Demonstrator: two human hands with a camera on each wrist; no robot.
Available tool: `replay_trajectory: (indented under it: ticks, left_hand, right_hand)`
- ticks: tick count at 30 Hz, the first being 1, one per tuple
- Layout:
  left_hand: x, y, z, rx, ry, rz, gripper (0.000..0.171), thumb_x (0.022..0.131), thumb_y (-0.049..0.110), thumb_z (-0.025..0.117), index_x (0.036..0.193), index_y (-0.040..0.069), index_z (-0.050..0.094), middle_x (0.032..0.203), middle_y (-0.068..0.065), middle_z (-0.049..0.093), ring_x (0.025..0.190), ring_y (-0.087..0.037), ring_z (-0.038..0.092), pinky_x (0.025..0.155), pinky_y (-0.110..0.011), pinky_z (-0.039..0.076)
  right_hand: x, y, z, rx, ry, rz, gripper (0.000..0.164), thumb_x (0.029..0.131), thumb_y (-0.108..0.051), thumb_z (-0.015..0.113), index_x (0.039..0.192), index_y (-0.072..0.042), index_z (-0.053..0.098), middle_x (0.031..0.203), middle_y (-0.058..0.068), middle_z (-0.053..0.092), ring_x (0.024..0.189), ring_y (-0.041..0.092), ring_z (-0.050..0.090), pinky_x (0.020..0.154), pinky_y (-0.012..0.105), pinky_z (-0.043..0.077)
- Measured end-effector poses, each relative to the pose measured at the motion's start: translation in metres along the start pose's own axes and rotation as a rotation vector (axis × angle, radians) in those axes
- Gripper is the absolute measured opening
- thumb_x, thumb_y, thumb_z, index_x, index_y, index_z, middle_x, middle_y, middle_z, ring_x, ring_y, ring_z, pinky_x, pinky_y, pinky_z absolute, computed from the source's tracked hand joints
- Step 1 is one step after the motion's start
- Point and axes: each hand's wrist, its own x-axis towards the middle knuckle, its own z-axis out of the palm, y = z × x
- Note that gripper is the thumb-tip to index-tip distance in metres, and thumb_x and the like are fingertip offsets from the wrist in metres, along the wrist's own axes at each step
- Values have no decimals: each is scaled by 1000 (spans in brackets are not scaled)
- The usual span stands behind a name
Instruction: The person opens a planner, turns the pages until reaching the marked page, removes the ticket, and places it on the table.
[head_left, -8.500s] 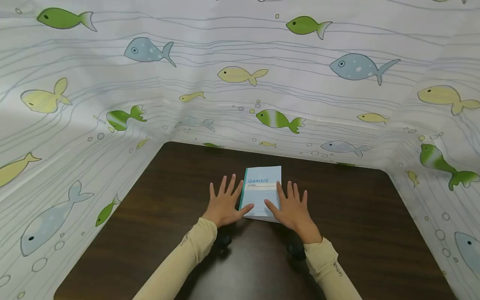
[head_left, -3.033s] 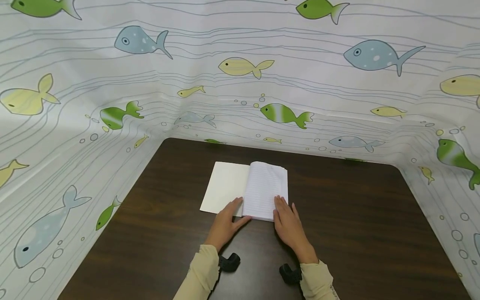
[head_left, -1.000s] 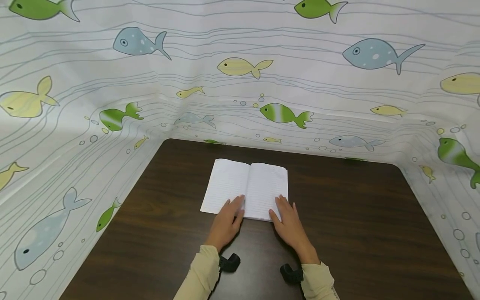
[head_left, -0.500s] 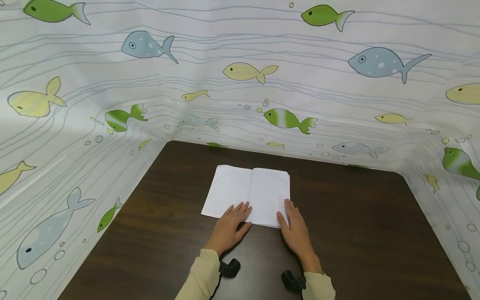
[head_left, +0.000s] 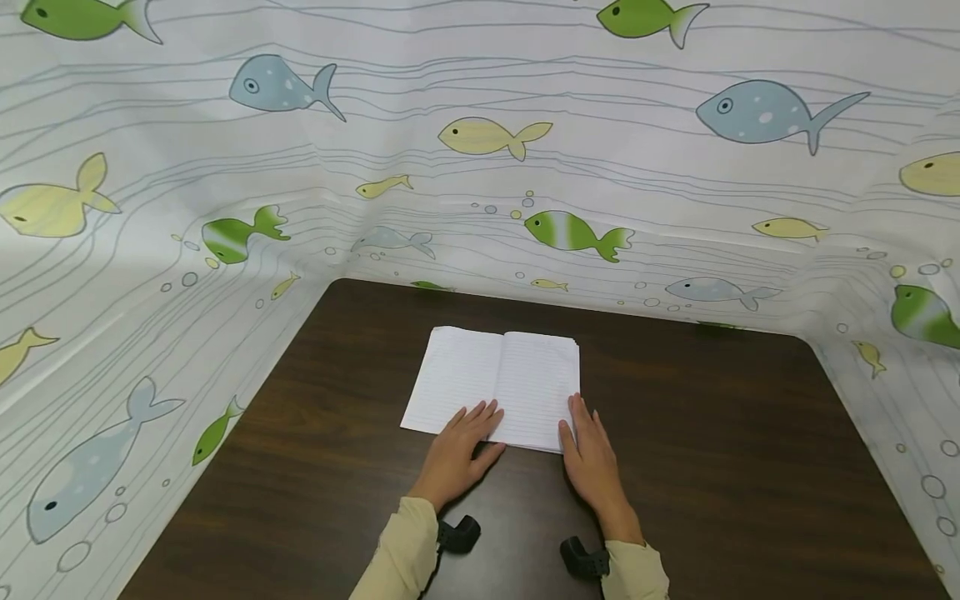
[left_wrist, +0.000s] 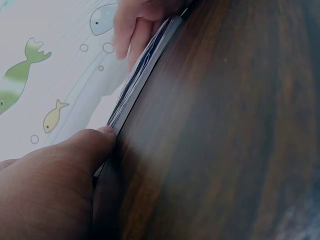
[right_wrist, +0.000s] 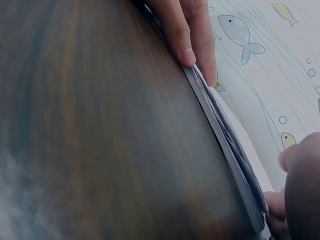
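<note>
An open notebook (head_left: pixel 536 383) with lined pages lies flat on the dark table in the head view. My left hand (head_left: pixel 453 458) rests on the lower part of its left page near the fold, fingers extended. Its thumb is at the near edge, as the left thumb (left_wrist: pixel 85 150) in the left wrist view also shows. My right hand (head_left: pixel 596 467) lies along the right edge at the lower corner, its fingers mostly straight. From the right wrist, the notebook's stacked page edges (right_wrist: pixel 225 132) show between my two hands.
The dark wooden table (head_left: pixel 712 442) extends around the notebook. A white sheet (head_left: pixel 637 183) printed with fish stands along the back and sides. Black wrist devices (head_left: pixel 459 535) sit on the inner side of both wrists.
The notebook, closed at first with its cover up, was opened and a leaf turned left. Since one second ago, my left fingers have spread on the page and my right hand has shifted right.
</note>
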Motion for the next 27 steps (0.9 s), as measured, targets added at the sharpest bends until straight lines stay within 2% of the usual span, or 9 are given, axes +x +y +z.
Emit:
replay_trajectory:
  ticks: [3,7,11,16,20,27]
  left_hand:
    - [-1,1,-1,-19,8,-17,58,97,34,74,146,7,60,151,-10,56,142,-25,50,122,-45,32]
    - [-2,1,-2,-57,56,-42,63,94,33,78,147,6,59,149,-11,58,139,-27,54,120,-43,37]
    - [-2,1,-3,-121,86,-111,66,91,32,81,148,6,57,147,-12,60,135,-31,57,115,-43,43]
    - [-1,2,-5,-199,69,-208,71,90,36,81,150,8,55,146,-14,59,134,-35,57,110,-47,48]
    - [2,1,-5,-238,76,-210,74,87,32,84,150,5,55,147,-16,58,136,-31,56,111,-44,47]
    - [1,-2,-1,-226,105,-206,67,89,19,84,147,2,55,141,-15,63,133,-31,59,108,-46,49]
  right_hand:
    - [0,0,1,-6,0,-27,53,112,-21,43,154,12,36,161,26,35,151,41,32,123,60,19]
    - [1,-1,4,-10,14,-60,51,112,-20,43,152,11,40,159,26,40,150,41,34,122,63,19]
    - [2,-3,7,-20,7,-74,50,113,-21,43,152,10,43,157,24,43,149,41,36,121,65,17]
    - [2,-4,5,-19,-30,-57,52,113,-23,40,154,10,40,159,23,40,151,39,33,123,64,11]
    - [2,-4,3,-18,-49,-47,52,114,-23,39,154,9,39,161,23,38,152,38,31,124,63,9]
    - [0,-4,3,-13,-78,-53,51,114,-24,38,155,6,39,162,22,35,152,37,32,124,63,7]
